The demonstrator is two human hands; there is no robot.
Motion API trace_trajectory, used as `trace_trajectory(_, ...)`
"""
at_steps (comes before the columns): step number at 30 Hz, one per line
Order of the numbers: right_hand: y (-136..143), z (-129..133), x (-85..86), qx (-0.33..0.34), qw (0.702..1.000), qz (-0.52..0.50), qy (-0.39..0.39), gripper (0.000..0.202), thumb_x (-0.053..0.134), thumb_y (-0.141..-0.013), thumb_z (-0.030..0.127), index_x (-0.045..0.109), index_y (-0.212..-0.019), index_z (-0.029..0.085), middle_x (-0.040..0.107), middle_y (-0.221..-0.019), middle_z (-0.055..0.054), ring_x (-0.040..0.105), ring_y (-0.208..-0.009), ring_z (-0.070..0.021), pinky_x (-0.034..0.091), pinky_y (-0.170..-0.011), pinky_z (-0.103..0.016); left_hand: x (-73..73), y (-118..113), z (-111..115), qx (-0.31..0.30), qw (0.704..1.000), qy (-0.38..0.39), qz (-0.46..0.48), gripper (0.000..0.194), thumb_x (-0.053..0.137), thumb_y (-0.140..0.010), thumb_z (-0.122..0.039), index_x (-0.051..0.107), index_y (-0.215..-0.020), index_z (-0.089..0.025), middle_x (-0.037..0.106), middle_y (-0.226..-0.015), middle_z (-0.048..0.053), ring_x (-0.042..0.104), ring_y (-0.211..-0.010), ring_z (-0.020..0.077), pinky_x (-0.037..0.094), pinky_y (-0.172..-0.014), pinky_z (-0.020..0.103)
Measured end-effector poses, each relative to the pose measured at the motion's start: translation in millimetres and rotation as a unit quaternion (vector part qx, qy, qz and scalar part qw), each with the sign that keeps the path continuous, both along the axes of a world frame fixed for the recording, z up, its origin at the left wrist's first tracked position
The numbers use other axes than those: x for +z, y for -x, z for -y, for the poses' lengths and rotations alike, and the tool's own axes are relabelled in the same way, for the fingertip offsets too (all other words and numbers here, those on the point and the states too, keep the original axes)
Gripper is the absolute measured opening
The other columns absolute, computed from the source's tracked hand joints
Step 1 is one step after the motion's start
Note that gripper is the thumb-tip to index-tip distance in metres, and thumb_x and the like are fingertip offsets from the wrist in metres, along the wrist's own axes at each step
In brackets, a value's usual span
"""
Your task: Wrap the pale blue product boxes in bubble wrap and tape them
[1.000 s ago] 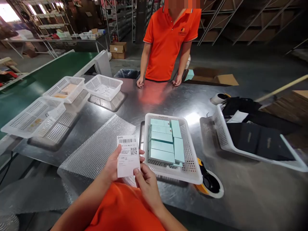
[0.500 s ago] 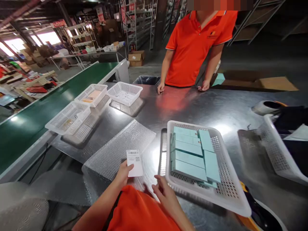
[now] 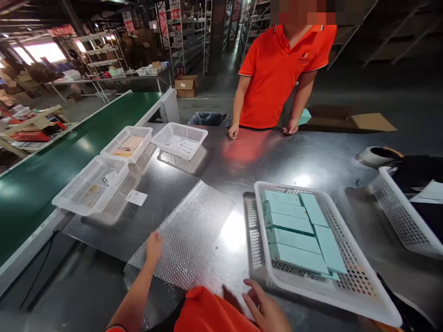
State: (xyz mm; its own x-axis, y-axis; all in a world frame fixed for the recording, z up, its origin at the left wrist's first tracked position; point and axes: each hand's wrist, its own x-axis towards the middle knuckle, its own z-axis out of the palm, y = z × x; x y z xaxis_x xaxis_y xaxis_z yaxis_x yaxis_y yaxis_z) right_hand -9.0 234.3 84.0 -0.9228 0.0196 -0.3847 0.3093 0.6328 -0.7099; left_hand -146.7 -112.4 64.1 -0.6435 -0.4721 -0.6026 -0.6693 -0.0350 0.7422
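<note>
My left hand [image 3: 154,247] is at the left edge of a sheet of bubble wrap [image 3: 197,230] lying flat on the metal table. Its fingers are curled, and whether they pinch the wrap is hidden. A white printed label card [image 3: 137,198] lies farther off on the table, beside a white basket [image 3: 74,210]. My right hand [image 3: 265,306] hovers near the table's front with fingers apart and nothing in them. To its right stands a large white basket [image 3: 360,295] holding several mint-green boxes [image 3: 294,223].
Two more white baskets, one with peach-coloured items [image 3: 126,159] and one with papers [image 3: 180,146], stand at the far left by a green conveyor [image 3: 114,120]. Across the table stands a person in an orange shirt [image 3: 277,78]. A tape roll [image 3: 377,156] sits far right near another basket [image 3: 398,221].
The label card has left my left hand and now lies on the table near the left basket. My left hand has moved left onto the bubble wrap. The view has shifted slightly.
</note>
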Motion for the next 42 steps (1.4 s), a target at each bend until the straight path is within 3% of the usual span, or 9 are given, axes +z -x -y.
trace_trajectory(3, 7.4, 12.1, -7.0, 0.004, 0.999, 0.001, -0.033, 0.046, 0.038, -0.084, 0.052, 0.060, -0.112, 0.022, 0.069, -0.076, -0.005, 0.063, -0.061, -0.0216, 0.050, -0.062, -0.034, -35.5, -35.6, -33.1, -0.173, 0.980, 0.097, -0.034, 0.069, 0.071, -0.062, -0.010, 0.058, -0.128, -0.024, 0.026, -0.159, 0.007, 0.009, -0.149, 0.0299, 0.009, -0.121, 0.046)
trace_trajectory(4, 9.5, 12.4, -12.3, 0.004, 0.999, -0.006, -0.048, 0.045, 0.039, -0.084, 0.051, 0.061, -0.111, 0.022, 0.070, -0.080, -0.007, 0.065, -0.065, -0.0230, 0.051, -0.063, -0.035, -45.6, -43.5, -41.3, -0.322, 0.924, 0.205, -0.026, 0.082, 0.073, -0.061, -0.014, 0.048, -0.138, -0.027, 0.015, -0.162, 0.007, -0.001, -0.149, 0.0341, 0.001, -0.119, 0.056)
trace_trajectory(6, 13.5, 7.3, -25.2, -0.006, 0.995, -0.046, -0.093, 0.041, 0.041, -0.084, 0.047, 0.062, -0.109, 0.023, 0.070, -0.093, -0.010, 0.067, -0.079, -0.0264, 0.053, -0.070, -0.039, -62.3, -51.5, -51.6, -0.473, 0.819, 0.323, 0.036, 0.098, 0.077, -0.061, -0.025, 0.031, -0.147, -0.033, 0.002, -0.163, 0.007, -0.011, -0.146, 0.0403, -0.005, -0.111, 0.069)
trace_trajectory(9, 19.1, -8.1, -41.4, -0.043, 0.969, -0.152, -0.190, 0.034, 0.043, -0.085, 0.039, 0.063, -0.107, 0.021, 0.065, -0.107, -0.015, 0.063, -0.099, -0.0308, 0.052, -0.085, -0.045, -76.2, -52.0, -53.9, -0.557, 0.736, 0.369, 0.107, 0.102, 0.073, -0.066, -0.041, 0.015, -0.150, -0.037, -0.008, -0.162, 0.008, -0.015, -0.144, 0.0430, -0.001, -0.105, 0.076)
trace_trajectory(13, 20.5, -22.4, -42.7, -0.073, 0.929, -0.216, -0.293, 0.028, 0.044, -0.087, 0.027, 0.062, -0.106, 0.018, 0.061, -0.111, -0.017, 0.057, -0.105, -0.0325, 0.048, -0.091, -0.050, -81.5, -53.0, -44.6, -0.571, 0.716, 0.387, 0.107, 0.093, 0.064, -0.073, -0.047, 0.013, -0.150, -0.034, -0.010, -0.162, 0.009, -0.015, -0.144, 0.0434, 0.006, -0.106, 0.075)
trace_trajectory(19, 39.1, -73.8, -17.3, -0.088, 0.925, -0.224, -0.293, 0.034, 0.044, -0.087, 0.021, 0.055, -0.119, 0.017, 0.056, -0.121, -0.017, 0.052, -0.114, -0.0294, 0.043, -0.098, -0.049, -107.2, -52.9, -28.8, -0.593, 0.711, 0.367, 0.091, 0.090, 0.050, -0.077, -0.064, 0.011, -0.152, -0.030, -0.011, -0.162, 0.012, -0.010, -0.144, 0.0485, 0.014, -0.102, 0.075)
trace_trajectory(27, 99.7, -196.6, 9.4, 0.236, 0.909, -0.103, -0.328, 0.082, 0.079, -0.058, 0.029, 0.048, -0.132, 0.013, 0.027, -0.153, -0.022, 0.019, -0.143, -0.0388, 0.020, -0.113, -0.054, -103.0, -53.8, -35.9, -0.580, 0.628, 0.509, 0.103, 0.075, 0.047, -0.084, -0.051, 0.020, -0.151, -0.032, 0.008, -0.162, 0.013, 0.014, -0.144, 0.0470, 0.032, -0.098, 0.066)
trace_trajectory(34, 116.5, -210.4, -10.1, 0.270, 0.907, -0.115, -0.302, 0.085, 0.083, -0.049, 0.033, 0.053, -0.126, 0.017, 0.041, -0.141, -0.021, 0.036, -0.130, -0.0398, 0.026, -0.108, -0.054, -73.1, -29.9, -65.2, -0.559, 0.593, 0.573, 0.085, 0.058, 0.044, -0.088, -0.039, 0.042, -0.142, -0.019, 0.013, -0.160, 0.020, 0.017, -0.145, 0.0386, 0.028, -0.106, 0.059)
trace_trajectory(42, 121.0, -210.6, -11.5, 0.272, 0.912, -0.108, -0.289, 0.074, 0.076, -0.054, 0.034, 0.055, -0.122, 0.012, 0.043, -0.138, -0.023, 0.036, -0.128, -0.0409, 0.023, -0.107, -0.053, -68.0, -12.7, -80.2, -0.573, 0.626, 0.519, 0.099, 0.072, 0.051, -0.085, -0.039, 0.020, -0.150, -0.037, 0.006, -0.163, 0.010, 0.012, -0.145, 0.0433, 0.029, -0.100, 0.071)
